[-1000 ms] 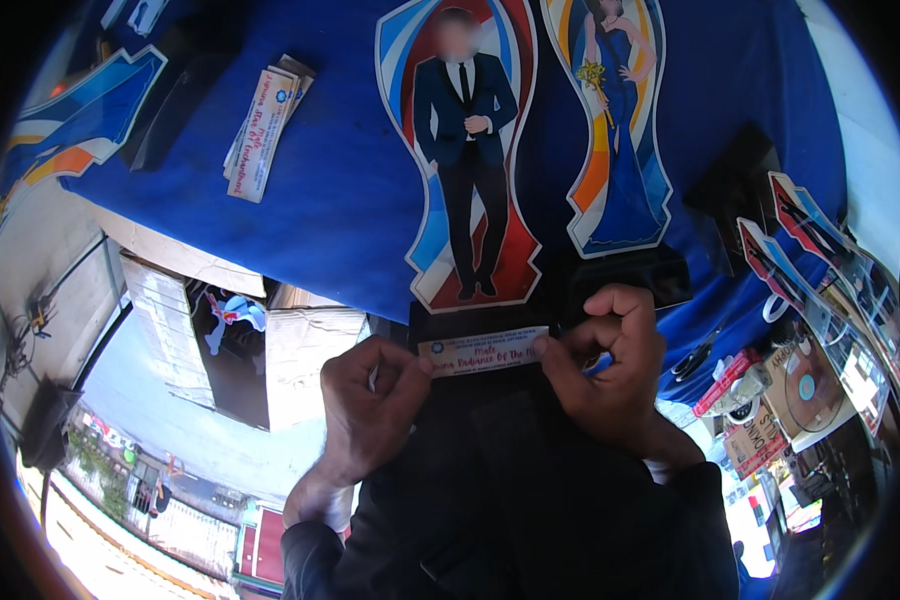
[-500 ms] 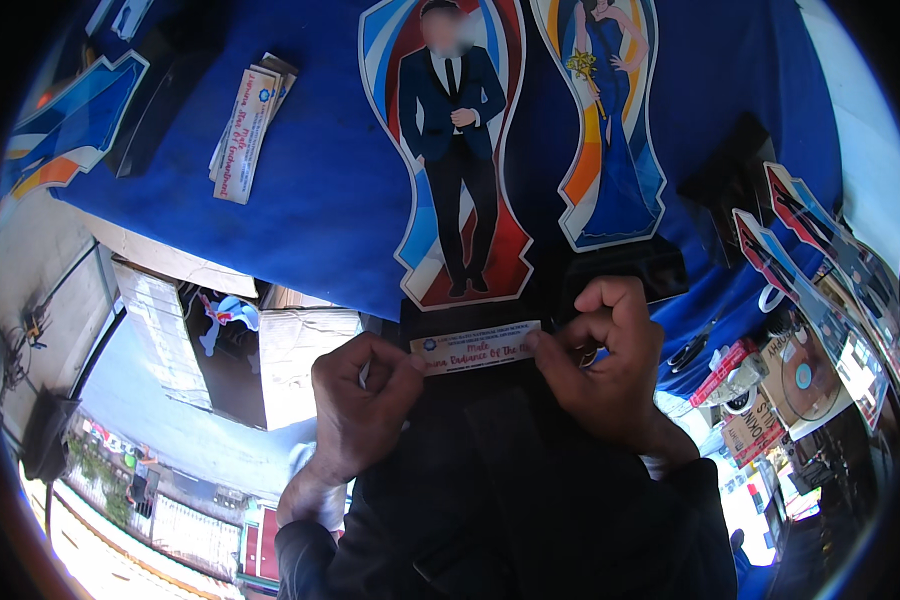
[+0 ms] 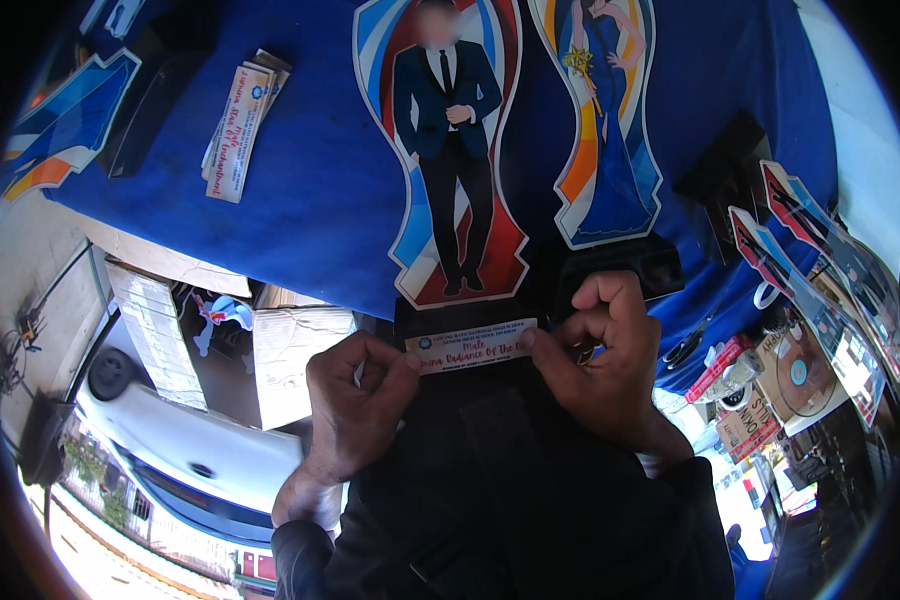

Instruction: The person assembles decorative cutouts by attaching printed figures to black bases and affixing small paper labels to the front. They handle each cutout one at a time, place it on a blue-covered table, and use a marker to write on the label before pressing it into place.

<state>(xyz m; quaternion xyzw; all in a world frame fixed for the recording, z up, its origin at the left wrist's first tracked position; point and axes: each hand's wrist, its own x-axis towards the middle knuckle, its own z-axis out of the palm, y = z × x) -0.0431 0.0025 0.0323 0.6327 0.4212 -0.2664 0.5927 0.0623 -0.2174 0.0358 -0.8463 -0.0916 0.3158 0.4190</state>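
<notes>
A printed label strip (image 3: 475, 347), pale with red and dark lettering, is stretched level between my two hands. My left hand (image 3: 358, 400) pinches its left end, and my right hand (image 3: 610, 365) pinches its right end between thumb and fingers. The strip lies against or just in front of the black base (image 3: 408, 318) of a trophy; whether it touches cannot be told. Above that base rises a cut-out plaque (image 3: 450, 160) picturing a figure in a dark suit. To its right stands a second plaque (image 3: 610, 170) with a blue gown, on a black base (image 3: 625, 268).
More label strips (image 3: 238, 130) lie fanned on the blue tablecloth (image 3: 310, 200) at left. Another plaque (image 3: 75, 125) lies at the far left, and further plaques (image 3: 820, 270) stand at right. An open cardboard box (image 3: 300, 350) sits below the table edge. Scissors (image 3: 685, 345) are at right.
Both hands keep their pinch on the label strip, which has barely moved. The view has shifted slightly, and a white vehicle has come into sight at lower left.
</notes>
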